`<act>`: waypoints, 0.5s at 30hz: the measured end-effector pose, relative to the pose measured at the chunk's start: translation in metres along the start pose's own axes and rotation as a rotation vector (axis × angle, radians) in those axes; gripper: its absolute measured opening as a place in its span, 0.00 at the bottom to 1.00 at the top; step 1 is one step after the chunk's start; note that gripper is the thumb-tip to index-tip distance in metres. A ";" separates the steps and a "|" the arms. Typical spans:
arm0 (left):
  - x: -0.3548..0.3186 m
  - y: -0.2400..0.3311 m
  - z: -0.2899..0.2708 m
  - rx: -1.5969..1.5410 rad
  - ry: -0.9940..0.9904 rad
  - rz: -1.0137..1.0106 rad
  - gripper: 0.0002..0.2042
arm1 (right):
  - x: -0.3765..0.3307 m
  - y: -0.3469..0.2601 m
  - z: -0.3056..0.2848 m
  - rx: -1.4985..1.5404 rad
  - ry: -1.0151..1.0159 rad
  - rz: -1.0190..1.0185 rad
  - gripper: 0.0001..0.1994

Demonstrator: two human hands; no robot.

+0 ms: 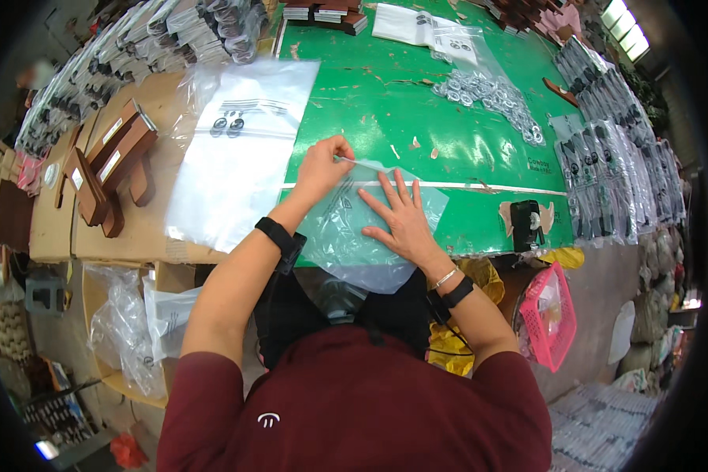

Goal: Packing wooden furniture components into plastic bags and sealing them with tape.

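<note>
A clear plastic bag (330, 232) lies across the front edge of the green tabletop, its lower part hanging over toward my lap. My left hand (322, 167) pinches the bag's upper edge between thumb and fingers. Spread flat on the same bag is my right hand (405, 220), fingers apart and holding nothing. Just left of my left hand, a flat stack of clear bags (240, 169) with dark printed marks overlaps the cardboard and the green surface.
Brown wooden-looking pieces (122, 153) are piled on cardboard at left. Clear rings (484, 93) lie in a heap at the far right, near a black device (525, 226). Bagged items (606, 181) line the right edge; more bagged items (138, 71) stand far left. A pink basket (544, 318) sits below right.
</note>
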State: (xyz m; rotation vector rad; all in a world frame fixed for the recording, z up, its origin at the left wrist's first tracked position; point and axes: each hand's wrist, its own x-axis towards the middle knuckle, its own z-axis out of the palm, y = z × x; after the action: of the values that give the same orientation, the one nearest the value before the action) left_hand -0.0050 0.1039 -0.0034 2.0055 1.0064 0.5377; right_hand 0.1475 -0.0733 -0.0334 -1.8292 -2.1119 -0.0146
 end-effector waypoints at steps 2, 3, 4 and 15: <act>0.008 -0.001 0.000 -0.266 0.068 0.128 0.08 | 0.005 0.002 0.003 -0.003 0.000 0.013 0.35; 0.015 -0.003 -0.002 -0.266 0.049 0.136 0.08 | 0.010 0.004 0.006 0.005 0.024 0.019 0.35; 0.022 -0.006 -0.005 -0.252 0.130 0.214 0.10 | 0.012 0.007 0.007 0.005 0.048 0.039 0.36; -0.083 -0.032 -0.015 0.720 -0.135 0.497 0.36 | 0.064 0.025 0.051 -0.018 0.217 0.233 0.38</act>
State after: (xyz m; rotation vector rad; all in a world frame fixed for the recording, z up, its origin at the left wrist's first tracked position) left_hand -0.0788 0.0554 -0.0216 2.9262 0.6551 0.2994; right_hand 0.1523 0.0038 -0.0697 -1.9756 -1.7506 -0.1673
